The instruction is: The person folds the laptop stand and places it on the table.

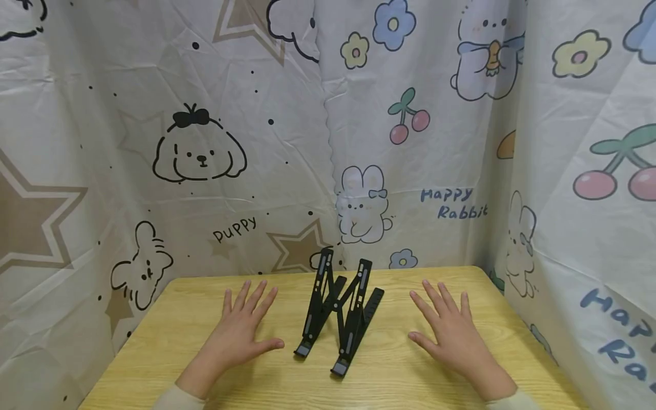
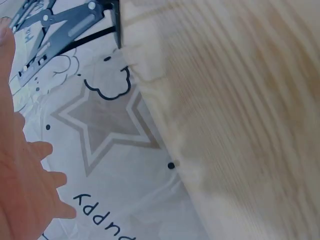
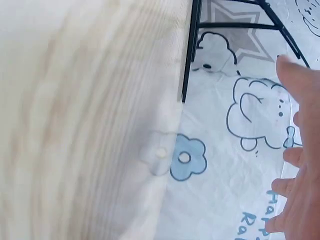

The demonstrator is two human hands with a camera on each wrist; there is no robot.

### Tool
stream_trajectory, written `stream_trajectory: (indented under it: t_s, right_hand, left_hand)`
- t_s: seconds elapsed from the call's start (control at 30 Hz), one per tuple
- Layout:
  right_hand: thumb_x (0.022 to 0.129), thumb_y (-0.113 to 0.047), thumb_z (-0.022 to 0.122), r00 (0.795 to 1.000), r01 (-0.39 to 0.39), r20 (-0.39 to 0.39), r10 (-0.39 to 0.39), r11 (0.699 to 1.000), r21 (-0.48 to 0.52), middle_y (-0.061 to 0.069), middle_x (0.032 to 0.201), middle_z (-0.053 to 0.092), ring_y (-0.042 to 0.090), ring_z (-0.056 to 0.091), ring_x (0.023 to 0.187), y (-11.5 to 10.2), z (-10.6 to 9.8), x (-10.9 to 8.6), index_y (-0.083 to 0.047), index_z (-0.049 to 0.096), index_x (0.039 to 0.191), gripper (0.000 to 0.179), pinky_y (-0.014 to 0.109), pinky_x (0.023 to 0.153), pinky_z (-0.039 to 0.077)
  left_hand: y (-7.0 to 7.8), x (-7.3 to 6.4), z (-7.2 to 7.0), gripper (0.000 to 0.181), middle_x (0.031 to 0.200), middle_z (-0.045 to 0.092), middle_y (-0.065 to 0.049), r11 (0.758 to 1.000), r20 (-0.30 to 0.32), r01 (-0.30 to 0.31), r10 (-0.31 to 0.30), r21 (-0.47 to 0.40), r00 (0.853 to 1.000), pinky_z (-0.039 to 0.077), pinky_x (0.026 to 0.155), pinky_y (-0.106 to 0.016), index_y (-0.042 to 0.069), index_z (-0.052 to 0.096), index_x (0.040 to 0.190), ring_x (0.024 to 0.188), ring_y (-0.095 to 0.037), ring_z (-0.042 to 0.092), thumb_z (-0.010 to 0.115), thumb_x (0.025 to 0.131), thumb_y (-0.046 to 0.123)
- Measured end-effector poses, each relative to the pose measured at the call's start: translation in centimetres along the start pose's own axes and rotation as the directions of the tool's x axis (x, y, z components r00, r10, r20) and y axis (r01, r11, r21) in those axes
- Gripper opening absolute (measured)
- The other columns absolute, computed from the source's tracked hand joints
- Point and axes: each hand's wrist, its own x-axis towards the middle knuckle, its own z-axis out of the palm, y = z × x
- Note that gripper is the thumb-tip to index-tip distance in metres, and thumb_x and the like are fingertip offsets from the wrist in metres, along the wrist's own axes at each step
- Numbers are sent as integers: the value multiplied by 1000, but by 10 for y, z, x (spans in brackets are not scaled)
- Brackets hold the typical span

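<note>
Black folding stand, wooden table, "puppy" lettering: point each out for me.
Black folding stand (image 1: 335, 307): head view, on the joint near its middle.
Wooden table (image 1: 392, 312): head view, bare wood right of the stand.
"Puppy" lettering (image 1: 234, 229): head view, middle of the word.

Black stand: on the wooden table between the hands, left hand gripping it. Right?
Not gripping: the head view shows the left hand apart from the black stand, holding nothing. The rest holds: on the wooden table, between left hand and right hand.
</note>
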Motion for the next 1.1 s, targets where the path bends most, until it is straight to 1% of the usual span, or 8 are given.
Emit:
stream_trajectory:
  t_s: [0.17,0.27,0.37,0.5,0.57,0.73,0.93,1.1]
  right_hand:
    - [92,-49,73,997,-76,-5,77,988,133,14,167,27,46,28,150,-10,1,3,-22,37,160,81,76,116,12]
    - [94,-47,72,994,-109,2,110,980,168,16,164,33,45,33,146,-14,0,5,-20,37,159,79,77,112,20]
    - [93,-43,74,992,-125,-1,127,973,193,17,159,39,44,39,143,-17,0,6,-19,38,159,79,75,111,25]
    - [92,-39,77,991,-124,-22,133,965,230,15,153,48,41,46,138,-22,3,8,-15,42,156,77,69,110,34]
    - [91,-38,78,992,-114,-30,126,960,254,13,151,51,39,49,136,-25,5,8,-15,44,155,76,65,109,39]
    - [92,-36,78,994,-96,-27,109,949,300,9,148,56,35,54,133,-33,7,9,-18,47,153,71,60,106,46]
    - [93,-37,76,989,-140,-5,151,928,345,7,145,58,32,58,131,-41,10,7,-19,49,151,66,56,104,50]
    - [93,-36,77,974,-216,27,224,887,408,6,136,63,28,62,124,-51,11,10,-21,49,151,66,55,99,53]
  left_hand:
    - [5,6,-1,112,172,13,-6,991,13,39,-37,-130,999,5,117,-76,27,12,166,157,-42,9,69,82,72]
    - [7,9,2,110,172,15,-8,973,30,60,-55,-221,998,6,118,-76,24,11,166,157,-42,9,70,85,68]
    - [8,13,7,103,171,16,-12,933,62,94,-77,-347,995,10,119,-73,19,11,166,156,-43,11,66,91,63]
    - [8,19,12,94,171,16,-16,858,125,162,-115,-488,985,17,120,-70,18,9,166,155,-44,13,62,98,55]
    - [8,22,13,94,170,16,-15,849,140,175,-121,-498,983,17,120,-69,18,10,166,156,-44,13,62,98,55]
    - [7,27,15,98,170,19,-14,871,149,168,-111,-462,983,16,121,-69,19,11,166,155,-43,15,64,95,60]
    - [8,30,16,95,169,20,-15,822,172,188,-112,-538,979,21,120,-68,23,12,166,155,-43,19,65,95,58]
    - [11,36,19,90,169,22,-15,792,184,200,-112,-577,977,22,119,-68,20,20,165,154,-42,22,66,96,55]
